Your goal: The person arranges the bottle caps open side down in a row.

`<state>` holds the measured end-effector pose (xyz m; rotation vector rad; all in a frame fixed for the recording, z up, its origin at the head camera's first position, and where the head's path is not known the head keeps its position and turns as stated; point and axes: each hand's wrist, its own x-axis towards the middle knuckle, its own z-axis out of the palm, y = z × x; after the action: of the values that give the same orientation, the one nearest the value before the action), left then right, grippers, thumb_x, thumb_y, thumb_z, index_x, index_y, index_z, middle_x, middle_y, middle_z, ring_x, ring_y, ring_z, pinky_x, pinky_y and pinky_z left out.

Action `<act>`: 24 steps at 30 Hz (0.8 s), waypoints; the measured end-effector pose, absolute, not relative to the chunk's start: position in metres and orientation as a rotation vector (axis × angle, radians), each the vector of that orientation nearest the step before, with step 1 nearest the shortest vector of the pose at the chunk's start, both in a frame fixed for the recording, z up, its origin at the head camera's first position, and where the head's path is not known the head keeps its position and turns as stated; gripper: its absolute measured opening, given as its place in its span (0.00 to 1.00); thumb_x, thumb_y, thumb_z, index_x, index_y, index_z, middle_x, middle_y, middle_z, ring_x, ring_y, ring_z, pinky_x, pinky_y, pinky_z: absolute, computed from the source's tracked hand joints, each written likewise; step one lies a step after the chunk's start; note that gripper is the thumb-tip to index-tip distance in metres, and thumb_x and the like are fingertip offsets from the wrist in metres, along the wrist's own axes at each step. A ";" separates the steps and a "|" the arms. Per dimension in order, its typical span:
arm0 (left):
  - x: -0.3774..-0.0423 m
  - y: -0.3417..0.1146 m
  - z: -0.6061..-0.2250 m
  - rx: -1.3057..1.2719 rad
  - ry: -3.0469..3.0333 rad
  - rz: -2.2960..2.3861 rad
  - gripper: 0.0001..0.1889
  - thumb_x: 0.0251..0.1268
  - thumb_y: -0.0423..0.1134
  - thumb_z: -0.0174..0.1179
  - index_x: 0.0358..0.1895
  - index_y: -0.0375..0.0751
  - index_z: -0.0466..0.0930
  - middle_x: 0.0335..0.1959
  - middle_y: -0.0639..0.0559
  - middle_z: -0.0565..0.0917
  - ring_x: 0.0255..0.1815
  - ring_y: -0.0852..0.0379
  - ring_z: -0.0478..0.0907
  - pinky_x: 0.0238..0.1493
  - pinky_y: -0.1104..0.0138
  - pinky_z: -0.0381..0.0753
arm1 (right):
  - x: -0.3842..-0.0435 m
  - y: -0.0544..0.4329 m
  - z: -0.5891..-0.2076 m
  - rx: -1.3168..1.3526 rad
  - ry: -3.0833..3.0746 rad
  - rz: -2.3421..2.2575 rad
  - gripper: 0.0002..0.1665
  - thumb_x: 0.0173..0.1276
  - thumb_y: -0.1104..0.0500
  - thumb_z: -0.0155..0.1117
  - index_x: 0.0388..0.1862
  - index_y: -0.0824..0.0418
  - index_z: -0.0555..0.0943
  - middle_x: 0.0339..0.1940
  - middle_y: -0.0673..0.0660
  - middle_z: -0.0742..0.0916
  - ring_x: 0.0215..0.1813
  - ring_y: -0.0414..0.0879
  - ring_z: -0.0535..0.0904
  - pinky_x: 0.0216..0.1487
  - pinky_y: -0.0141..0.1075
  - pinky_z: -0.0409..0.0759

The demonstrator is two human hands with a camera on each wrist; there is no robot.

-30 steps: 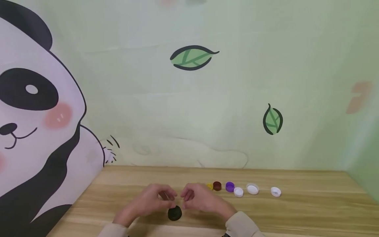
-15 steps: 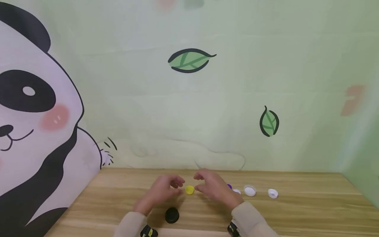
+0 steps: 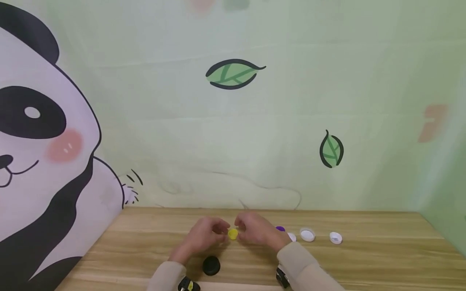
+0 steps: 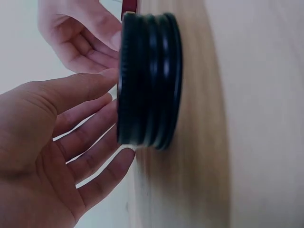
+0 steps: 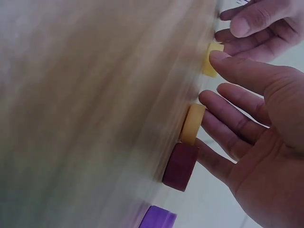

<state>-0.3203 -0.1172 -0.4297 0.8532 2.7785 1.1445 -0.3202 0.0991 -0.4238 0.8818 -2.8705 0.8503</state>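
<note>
A small yellow cap (image 3: 233, 234) sits on the wooden table between my two hands. My left hand (image 3: 205, 235) is at its left side, fingers relaxed and thumb apart. From the other side my right hand (image 3: 256, 229) comes close, its thumb tip overlapping the yellow cap (image 5: 213, 59) in the right wrist view. Whether either hand presses on it cannot be told. A ridged black cap (image 4: 149, 80) stands nearer to me and hides the left fingertips in the left wrist view. Beside my right fingers are a second yellow cap (image 5: 193, 124) and a dark red cap (image 5: 180, 166).
A purple cap (image 3: 280, 228) and a white cap (image 3: 292, 237) show partly behind my right wrist. Farther right lie a larger white cap (image 3: 307, 235) and another white one (image 3: 335, 237). A panda-printed backdrop (image 3: 174, 141) rises at the table's (image 3: 382, 250) back edge.
Both hands have left the black cap and moved forward to the yellow cap. Over the last half second they have drawn closer together around it. The black cap stays behind on the table.
</note>
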 end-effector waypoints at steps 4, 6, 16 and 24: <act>-0.322 -0.116 -0.431 0.880 2.744 1.173 0.15 0.61 0.33 0.77 0.50 0.34 0.89 0.41 0.48 0.90 0.44 0.51 0.87 0.48 0.57 0.85 | -0.321 0.098 -0.425 0.880 -2.880 0.869 0.17 0.63 0.67 0.80 0.49 0.67 0.83 0.43 0.60 0.88 0.48 0.55 0.84 0.55 0.51 0.84; -0.323 -0.116 -0.433 0.889 2.738 1.176 0.15 0.61 0.33 0.77 0.50 0.35 0.89 0.41 0.49 0.90 0.43 0.53 0.87 0.47 0.59 0.85 | -0.322 0.097 -0.425 0.887 -2.874 0.878 0.17 0.63 0.68 0.80 0.48 0.67 0.83 0.42 0.59 0.88 0.47 0.55 0.85 0.54 0.50 0.85; -0.318 -0.127 -0.433 0.914 2.735 1.201 0.13 0.58 0.26 0.74 0.47 0.34 0.90 0.43 0.46 0.91 0.44 0.49 0.88 0.45 0.63 0.86 | -0.318 0.079 -0.423 0.997 -2.811 0.923 0.14 0.62 0.66 0.79 0.45 0.63 0.86 0.36 0.56 0.88 0.39 0.45 0.82 0.42 0.37 0.82; -0.317 -0.121 -0.432 0.965 2.759 1.250 0.13 0.56 0.26 0.75 0.45 0.39 0.91 0.43 0.50 0.91 0.44 0.49 0.87 0.46 0.61 0.85 | -0.311 0.090 -0.423 0.879 -2.800 1.049 0.13 0.66 0.63 0.78 0.48 0.59 0.85 0.40 0.53 0.88 0.44 0.48 0.84 0.47 0.43 0.83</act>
<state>-0.3175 -0.1210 -0.4322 0.9654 2.7586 1.2496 -0.3106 0.0901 -0.4225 0.8786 -2.8003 1.0487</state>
